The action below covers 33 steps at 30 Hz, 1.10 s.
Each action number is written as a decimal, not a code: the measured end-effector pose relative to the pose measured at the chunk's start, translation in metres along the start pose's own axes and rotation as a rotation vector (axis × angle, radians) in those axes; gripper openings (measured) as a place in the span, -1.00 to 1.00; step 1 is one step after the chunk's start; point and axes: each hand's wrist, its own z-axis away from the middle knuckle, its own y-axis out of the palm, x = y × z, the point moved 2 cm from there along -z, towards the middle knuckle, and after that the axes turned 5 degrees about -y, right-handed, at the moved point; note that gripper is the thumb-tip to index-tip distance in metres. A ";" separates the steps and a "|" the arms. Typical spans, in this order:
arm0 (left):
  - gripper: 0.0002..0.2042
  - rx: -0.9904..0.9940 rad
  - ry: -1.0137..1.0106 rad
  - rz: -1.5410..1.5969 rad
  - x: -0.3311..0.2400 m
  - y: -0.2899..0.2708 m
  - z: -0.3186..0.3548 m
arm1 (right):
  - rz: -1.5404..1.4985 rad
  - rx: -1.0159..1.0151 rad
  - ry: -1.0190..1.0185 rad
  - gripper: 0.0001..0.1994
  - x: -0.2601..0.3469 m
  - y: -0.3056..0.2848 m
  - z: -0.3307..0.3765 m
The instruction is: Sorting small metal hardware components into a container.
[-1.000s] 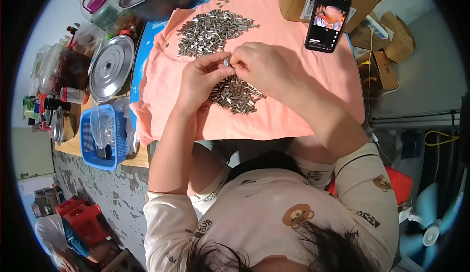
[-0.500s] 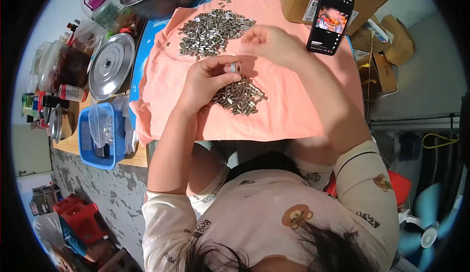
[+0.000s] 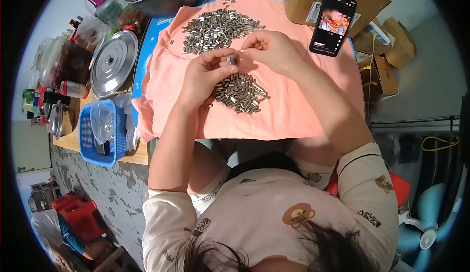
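silvery ring-shaped piece (image 3: 231, 59) sits between the thumb and fingers of the left hand (image 3: 203, 78), above the pink cloth (image 3: 303, 108) and between two piles of short metal cylinders. the left hand is closed on it, with its open face turned toward the right hand (image 3: 274, 51). the right hand is just beside it, thumb and forefinger drawn close together; a tiny bright spot shows at the tips, too small for me to tell whether something is pinched there.

the larger pile (image 3: 215, 29) spreads on the cloth beyond the hands, and the smaller pile (image 3: 240, 93) lies nearer the person, below the fingers. the cloth covers most of the blue surface (image 3: 150, 42). at the far right, a phone (image 3: 333, 23) with a lit screen stands tilted in front of a cardboard box (image 3: 301, 0). off to the left are a round metal lid (image 3: 115, 62) and a blue basket (image 3: 117, 150).
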 end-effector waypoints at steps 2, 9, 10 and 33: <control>-0.69 -0.005 0.013 0.003 0.000 -0.002 0.001 | -0.596 0.122 0.154 -0.96 0.012 0.005 0.009; -0.69 0.003 -0.005 -0.025 0.003 -0.002 0.000 | -0.170 0.050 0.016 -0.96 0.018 0.008 0.014; -0.69 -0.005 -0.013 -0.024 0.003 0.000 0.000 | -0.171 0.050 0.017 -0.96 0.018 0.009 0.014; -0.70 0.072 -0.060 -0.108 -0.004 0.011 0.005 | 0.525 -0.054 -0.172 -0.88 -0.018 0.010 -0.032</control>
